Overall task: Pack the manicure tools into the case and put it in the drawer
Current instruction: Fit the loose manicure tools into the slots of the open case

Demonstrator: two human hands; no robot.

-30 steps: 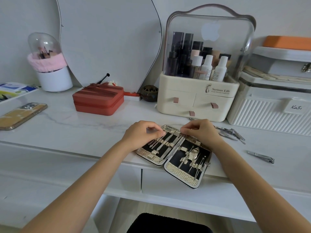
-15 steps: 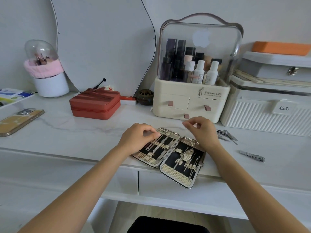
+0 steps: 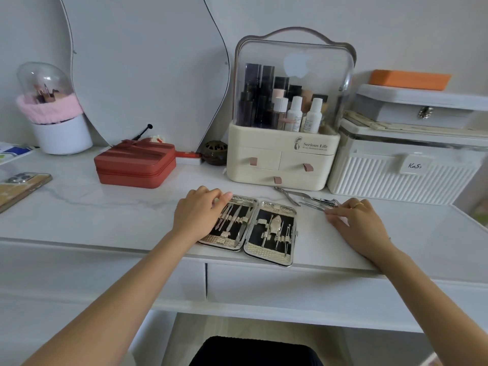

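From the head view, the case (image 3: 248, 229) lies open flat at the front edge of the table (image 3: 105, 207), and I place everything else by it. My left hand (image 3: 198, 215) rests on the case's left half, fingers curled loosely over the tools strapped there and steadying it; I cannot tell whether they pinch any one tool. My right hand (image 3: 356, 220) is out to the right of the case, fingertips (image 3: 330, 211) touching the near end of the loose tools (image 3: 320, 202), fingers still apart and not yet closed on one. A nipper (image 3: 289, 194) lies just behind the case's right corner, close to that pile. Behind the case stands the organizer (image 3: 282, 157), and the red box (image 3: 134, 165) sits to its back left. I judge the packing step is in hand: the right half shows free straps, and several tools are still outside. Next I need to pinch one thin tool off the pile without scattering the rest, carry it back to the case and slide it under a strap. The drawer (image 3: 290, 289) below the case is still closed.
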